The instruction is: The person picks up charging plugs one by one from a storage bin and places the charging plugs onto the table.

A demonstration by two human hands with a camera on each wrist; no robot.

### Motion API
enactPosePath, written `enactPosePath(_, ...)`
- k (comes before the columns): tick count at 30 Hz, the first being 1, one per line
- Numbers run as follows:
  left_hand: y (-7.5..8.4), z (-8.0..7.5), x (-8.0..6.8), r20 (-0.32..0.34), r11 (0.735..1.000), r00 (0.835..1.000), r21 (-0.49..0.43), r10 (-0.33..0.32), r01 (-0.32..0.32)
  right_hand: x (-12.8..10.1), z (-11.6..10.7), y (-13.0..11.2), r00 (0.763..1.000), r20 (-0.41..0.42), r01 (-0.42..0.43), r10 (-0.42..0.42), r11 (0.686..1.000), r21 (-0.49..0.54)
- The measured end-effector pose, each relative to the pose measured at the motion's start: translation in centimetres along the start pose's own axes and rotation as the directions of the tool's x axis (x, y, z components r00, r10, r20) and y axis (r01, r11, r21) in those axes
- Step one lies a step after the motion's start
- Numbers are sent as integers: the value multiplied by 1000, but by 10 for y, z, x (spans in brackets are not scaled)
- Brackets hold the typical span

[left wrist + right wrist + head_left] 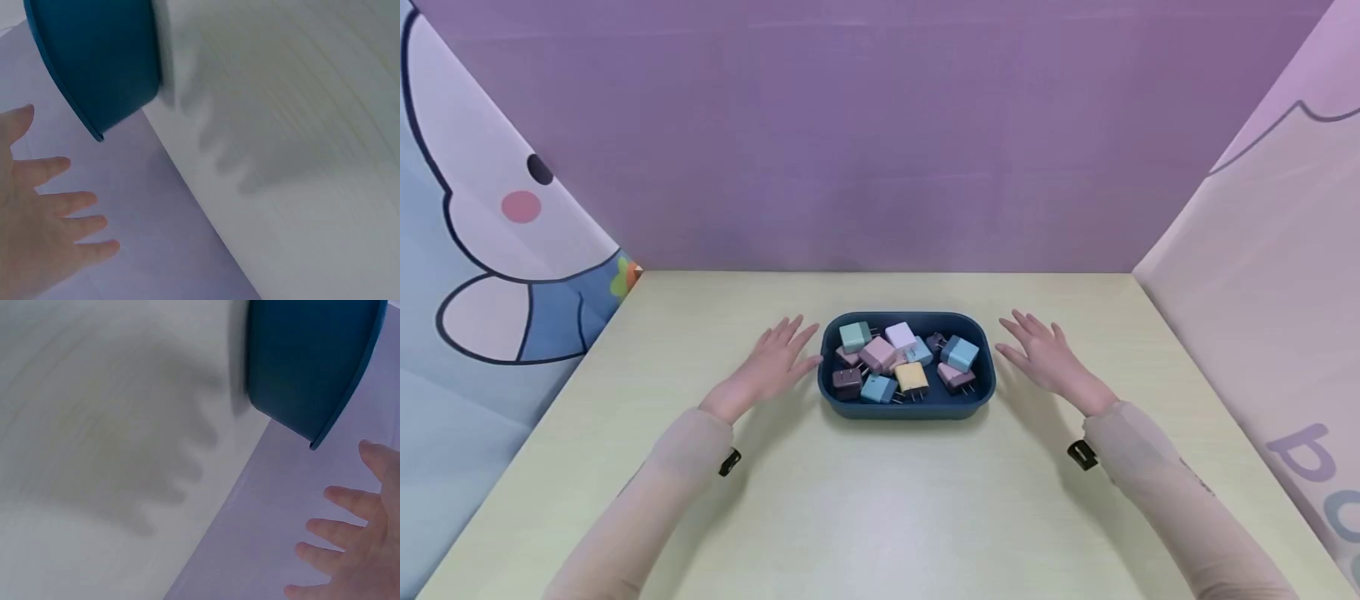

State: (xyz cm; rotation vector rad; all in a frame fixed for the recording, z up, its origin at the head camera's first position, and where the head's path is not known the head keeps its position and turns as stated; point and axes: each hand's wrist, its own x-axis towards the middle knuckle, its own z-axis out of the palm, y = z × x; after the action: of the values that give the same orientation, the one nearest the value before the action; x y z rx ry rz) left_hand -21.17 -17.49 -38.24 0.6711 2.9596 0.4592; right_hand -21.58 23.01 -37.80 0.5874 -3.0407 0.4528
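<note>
A dark blue basin (pixel 906 411) with rounded corners sits on the table and holds several plug chargers. Among them are a green charger (pixel 854 336), a yellow charger (pixel 912 377), a blue charger (pixel 959 353) and a pink charger (pixel 877 354), lying jumbled with prongs showing. My left hand (pixel 769 365) hovers just left of the basin, fingers spread, holding nothing. On the other side my right hand (pixel 1047 358) is likewise spread and holds nothing. Both wrist views show the basin's outer wall (pixel 103 56) (pixel 309 362) close to the hands.
The pale wooden table (pixel 895 508) spreads out around the basin. A purple backdrop (pixel 880 142) stands at its far edge. Printed cloth panels flank it: a cartoon figure (pixel 527 242) on the left, lettering (pixel 1303 454) on the right.
</note>
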Motion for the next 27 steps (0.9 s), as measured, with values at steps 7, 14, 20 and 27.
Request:
enactPosePath(7, 16, -4, -9, -61, 994, 993, -32, 102, -104, 4, -6, -4, 997, -47, 64, -65, 998, -21)
enactPosePath(14, 32, -1, -19, -145, 970, 960, 12, 241, -242, 7, -11, -9, 989, -93, 116, -116, 993, -4)
enactPosePath(20, 41, 2, -22, -191, 941, 922, 62, 337, -332, 10, -15, -17, 988, -88, 127, -125, 992, 15)
enactPosePath(27, 45, 9, -23, -200, 905, 884, 51, 423, -422, 16, -22, -29, 985, -45, 164, -165, 986, -14)
